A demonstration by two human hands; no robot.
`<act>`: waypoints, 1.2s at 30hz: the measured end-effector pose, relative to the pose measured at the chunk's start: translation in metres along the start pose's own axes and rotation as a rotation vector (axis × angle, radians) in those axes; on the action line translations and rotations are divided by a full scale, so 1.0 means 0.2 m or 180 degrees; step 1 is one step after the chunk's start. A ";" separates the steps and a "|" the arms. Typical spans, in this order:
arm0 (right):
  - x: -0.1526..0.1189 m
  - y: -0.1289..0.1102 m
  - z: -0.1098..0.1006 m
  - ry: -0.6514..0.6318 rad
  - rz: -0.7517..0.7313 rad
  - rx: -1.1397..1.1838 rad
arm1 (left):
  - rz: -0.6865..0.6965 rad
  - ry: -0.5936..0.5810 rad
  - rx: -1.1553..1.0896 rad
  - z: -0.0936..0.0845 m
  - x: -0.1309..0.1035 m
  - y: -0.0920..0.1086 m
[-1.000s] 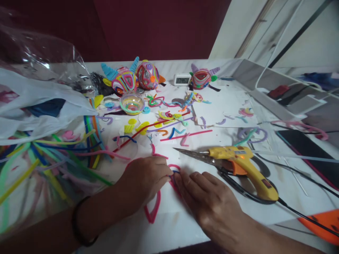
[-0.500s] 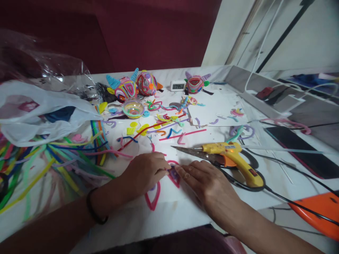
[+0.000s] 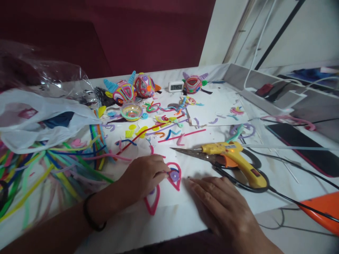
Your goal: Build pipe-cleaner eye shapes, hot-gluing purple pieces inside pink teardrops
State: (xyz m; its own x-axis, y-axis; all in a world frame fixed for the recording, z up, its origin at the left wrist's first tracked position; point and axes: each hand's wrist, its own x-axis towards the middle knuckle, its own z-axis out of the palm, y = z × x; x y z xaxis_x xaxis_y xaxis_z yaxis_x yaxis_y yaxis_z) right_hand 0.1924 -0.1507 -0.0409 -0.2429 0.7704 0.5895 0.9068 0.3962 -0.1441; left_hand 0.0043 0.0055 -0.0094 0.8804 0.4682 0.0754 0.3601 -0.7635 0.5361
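Head camera: the right hand (image 3: 222, 201) has drawn back from a fuzzy pink pipe-cleaner loop (image 3: 180, 175) in the past half second, now resting just right of it, fingers extended and holding nothing. The left hand (image 3: 144, 174) stays at the loop's left edge, thumb and index finger close together; whether they clamp it cannot be told. Teardrop-shaped, the loop lies on the white surface (image 3: 172, 208) between the hands, framing a round purple piece (image 3: 174, 176). Beyond the right hand, a smooth yellow glue gun (image 3: 241, 163) lies across pointed metal scissors (image 3: 190, 152).
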 end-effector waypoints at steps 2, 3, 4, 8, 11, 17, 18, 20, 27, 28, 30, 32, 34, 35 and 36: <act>0.00 -0.01 0.01 0.0039 0.0107 0.0088 | 0.0005 0.0003 -0.0046 0.00 0.00 0.00; 0.00 -0.01 0.01 0.0032 0.0154 0.0140 | 0.0016 0.0017 -0.0061 0.00 0.00 0.00; 0.02 -0.01 0.01 0.0003 0.0183 0.0196 | 0.0023 0.0021 -0.0071 0.00 0.00 0.00; 0.10 -0.01 0.00 -0.0250 0.0411 0.0518 | 0.0043 -0.0014 -0.0036 -0.01 0.00 0.00; 0.14 -0.02 0.01 -0.0322 0.0554 0.0739 | 0.0016 -0.0053 0.0012 -0.01 0.00 0.00; 0.13 -0.02 0.04 -0.0284 0.0366 0.0324 | -0.0011 -0.0001 0.0058 0.00 0.00 0.00; 0.13 -0.02 0.05 -0.0256 0.0328 0.0273 | -0.0024 0.0002 0.0056 0.00 0.00 0.00; 0.12 -0.02 0.05 -0.0189 0.0253 0.0186 | -0.0052 -0.0017 0.0068 0.00 0.00 0.01; 0.11 -0.01 0.07 -0.0196 -0.0051 -0.0159 | -0.0065 -0.0063 0.0097 0.00 0.00 0.01; 0.11 -0.01 0.07 -0.0206 -0.0072 -0.0209 | -0.0044 -0.0058 0.0100 0.01 -0.01 0.01; 0.11 -0.01 0.08 -0.0179 -0.0133 -0.0339 | -0.0004 -0.0045 0.0122 0.02 -0.01 0.00; 0.11 0.00 0.09 -0.0152 -0.0263 -0.0501 | 0.0054 -0.0037 0.0150 0.02 -0.02 0.00; 0.10 0.02 0.10 -0.0115 -0.0451 -0.0655 | 0.0113 -0.0041 0.0170 0.03 -0.02 -0.01; 0.09 0.03 0.11 -0.0107 -0.0523 -0.0710 | 0.0131 -0.0043 0.0170 0.04 -0.02 -0.02; 0.09 0.03 0.12 -0.0093 -0.0566 -0.0744 | 0.0133 -0.0059 0.0166 0.04 -0.02 -0.02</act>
State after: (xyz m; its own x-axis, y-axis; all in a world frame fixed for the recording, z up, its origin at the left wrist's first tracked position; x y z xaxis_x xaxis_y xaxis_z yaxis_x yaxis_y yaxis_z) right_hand 0.1855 -0.1228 -0.0502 -0.4117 0.7145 0.5656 0.9031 0.4029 0.1484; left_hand 0.0016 0.0026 -0.0191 0.9004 0.4275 0.0808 0.3381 -0.8045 0.4883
